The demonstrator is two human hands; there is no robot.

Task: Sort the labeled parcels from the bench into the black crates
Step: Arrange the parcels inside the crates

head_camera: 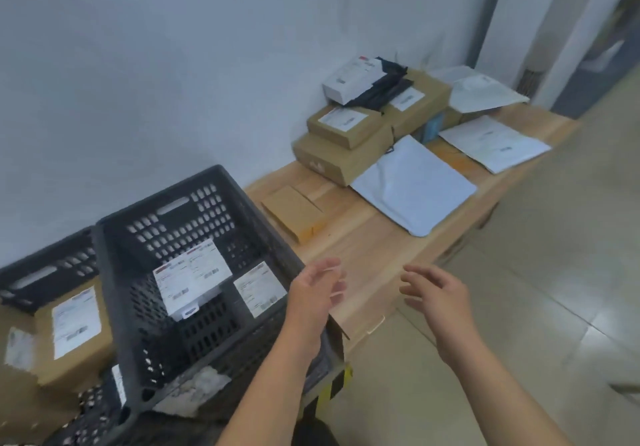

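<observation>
**A:** What's the room like?

**B:** A plain white wall (173,65) at the back and a pale tiled floor (554,272) on the right. A wooden bench (374,251) stands against the wall, and its long axis runs from lower left to upper right of the view.

**A:** And the crates?

**B:** The near crate (180,217) is black and perforated and sits at the bench's left end. A second crate (45,272) is just beside it, further left. The near one holds white labelled parcels (190,279), labels up. The other holds a labelled carton (76,328), also label up.

**A:** What's on the bench?

**B:** A stack of cardboard boxes (339,155) sits against the wall, topped by a white box (349,78) and a black bag (391,85). In front of it a grey mailer (415,186) lies flat, turned askew with one corner toward the front edge. A white mailer (495,142) lies flat further right. Near the crate is a small flat box (294,210), its long axis across the bench, from the wall toward the front.

**A:** The hands?

**B:** Both are empty. The left hand (317,290) hovers just beside the near crate's right rim with its fingers loosely spread, though they are blurred. The right hand (440,290) hangs over the bench's front edge, fingers relaxed and pointing left.
</observation>
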